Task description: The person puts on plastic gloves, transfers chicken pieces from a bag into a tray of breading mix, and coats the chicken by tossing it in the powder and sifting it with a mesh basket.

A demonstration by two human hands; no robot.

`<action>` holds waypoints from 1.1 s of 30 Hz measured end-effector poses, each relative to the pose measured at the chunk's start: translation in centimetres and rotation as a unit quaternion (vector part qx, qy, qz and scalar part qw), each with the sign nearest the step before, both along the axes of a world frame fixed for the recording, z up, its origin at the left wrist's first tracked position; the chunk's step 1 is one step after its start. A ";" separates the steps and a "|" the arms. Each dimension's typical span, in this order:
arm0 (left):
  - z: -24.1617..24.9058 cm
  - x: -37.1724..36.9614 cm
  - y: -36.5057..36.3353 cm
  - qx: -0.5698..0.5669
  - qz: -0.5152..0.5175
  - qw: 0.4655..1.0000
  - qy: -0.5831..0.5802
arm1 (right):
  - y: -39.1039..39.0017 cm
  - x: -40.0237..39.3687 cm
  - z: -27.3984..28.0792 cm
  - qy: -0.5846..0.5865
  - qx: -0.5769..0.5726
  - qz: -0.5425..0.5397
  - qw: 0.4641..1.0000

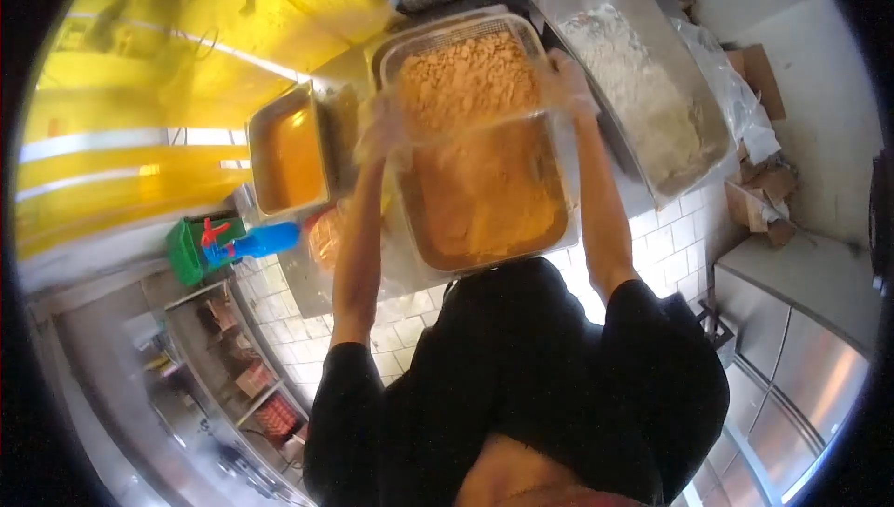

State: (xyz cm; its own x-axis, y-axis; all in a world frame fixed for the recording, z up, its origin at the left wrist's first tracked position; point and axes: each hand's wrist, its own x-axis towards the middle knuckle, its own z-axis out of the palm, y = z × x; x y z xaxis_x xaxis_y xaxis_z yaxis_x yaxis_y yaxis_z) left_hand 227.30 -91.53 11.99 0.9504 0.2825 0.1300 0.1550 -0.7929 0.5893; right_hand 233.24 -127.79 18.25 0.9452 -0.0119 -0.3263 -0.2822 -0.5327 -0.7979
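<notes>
My left hand point(380, 127), in a clear glove and blurred by motion, closes on the left side of a wire mesh basket point(438, 39). My right hand point(568, 88), gloved too, grips its right side. Many orange-coated pieces point(470, 79) lie inside the basket. It sits over the far half of a deep metal tray point(562, 167), tilt not clear. Orange breading powder point(484, 195) fills the tray's near half. Both forearms reach forward, one on each side of the tray.
To the left stands a metal pan point(327, 158) of orange liquid, with a blue spray bottle point(265, 241) and green bin point(191, 256) nearer. A long tray point(643, 176) of white flour is on the right, beside plastic wrapping point(726, 79) and cardboard point(759, 195). Yellow sheeting point(186, 69) hangs at left.
</notes>
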 end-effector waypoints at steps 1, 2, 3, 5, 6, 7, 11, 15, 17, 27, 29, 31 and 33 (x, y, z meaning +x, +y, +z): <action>0.6 0.0 0.1 -0.006 0.003 0.999 0.042 | 0.5 0.3 -1.7 0.003 0.002 -0.007 1.000; 2.2 0.4 0.0 -0.007 0.003 0.991 0.133 | 1.5 -0.1 -4.4 -0.140 -0.054 0.036 0.988; 3.1 0.6 -0.7 -0.024 0.022 0.982 0.184 | 2.0 -0.7 -4.6 -0.281 -0.112 0.078 0.950; 3.0 1.2 -1.5 0.038 0.037 0.972 0.228 | 1.0 -1.2 -1.2 -0.173 -0.016 0.023 0.985; 1.3 0.9 -1.0 0.112 0.038 0.968 0.220 | 1.0 -1.6 0.7 -0.060 0.087 -0.016 0.994; -0.4 0.1 0.1 0.032 0.016 0.998 0.057 | 1.2 -1.5 0.9 -0.025 0.146 -0.076 0.986; 1.2 -0.6 0.5 0.146 -0.072 0.965 0.207 | 1.2 -0.9 -4.1 -0.270 0.003 0.072 0.960; -11.7 1.4 7.5 0.014 -0.060 0.995 -0.077 | 0.9 -1.4 -1.3 -0.079 0.028 0.025 0.996; -6.0 0.1 5.1 0.199 -0.132 0.969 -0.064 | 1.3 -1.3 -3.1 -0.016 0.026 0.015 0.999; -4.4 0.7 2.7 0.094 -0.025 0.985 0.143 | 2.4 -1.7 -5.1 -0.131 -0.008 0.025 0.991; -4.7 0.5 2.8 0.118 -0.008 0.986 0.114 | 2.4 -1.6 -3.9 -0.143 -0.072 0.041 0.986; -7.1 0.6 3.8 0.174 0.030 0.983 0.051 | 2.3 -2.4 0.1 -0.029 0.027 -0.090 0.995; -9.3 1.3 4.2 0.280 0.079 0.955 0.054 | 3.1 -1.9 -4.5 -0.116 -0.037 -0.026 0.992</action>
